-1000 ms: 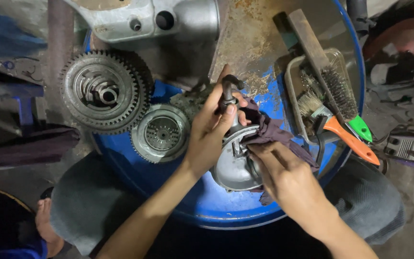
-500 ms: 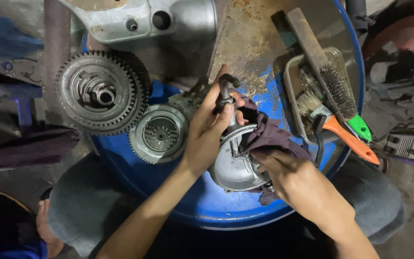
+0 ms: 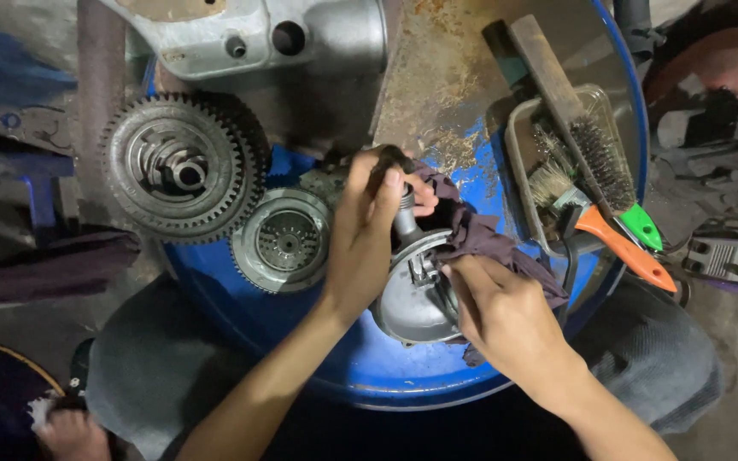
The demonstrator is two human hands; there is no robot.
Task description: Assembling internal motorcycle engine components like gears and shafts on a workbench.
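- Workshop floor, dim; bench is an upturned blue drum (image 3: 386,376) with a rusty patch on its top, seen from above. Person's knees show either side of it.
- Left hand (image 3: 369,235): closed around the upright shaft of a grey metal part (image 3: 412,303), fingers wrapped near the shaft's top, steadying it on the drum.
- Right hand (image 3: 506,316): closed on a dark purple rag (image 3: 480,235), fingertips pressing it into the part's dished face, beside the shaft base.
- Part sits near the drum's front edge, between the two hands, tilted toward the right hand.
- Progress, as a judgement: the dish face visible below the rag looks fairly clean and dull grey; the recess under the rag and the shaft are hidden by the hands, so their state cannot be told. Wiping looks partway through.
- Large gear (image 3: 183,166) overhangs the drum's left edge; a smaller toothed hub (image 3: 284,241) lies just beside it, near the left wrist. Both untouched by either hand.
- Grey casing (image 3: 258,34) at the drum's far side.
- Tray (image 3: 523,162) on the right holds a wire brush (image 3: 587,137) and an orange-handled paintbrush (image 3: 617,243). Neither is in hand.
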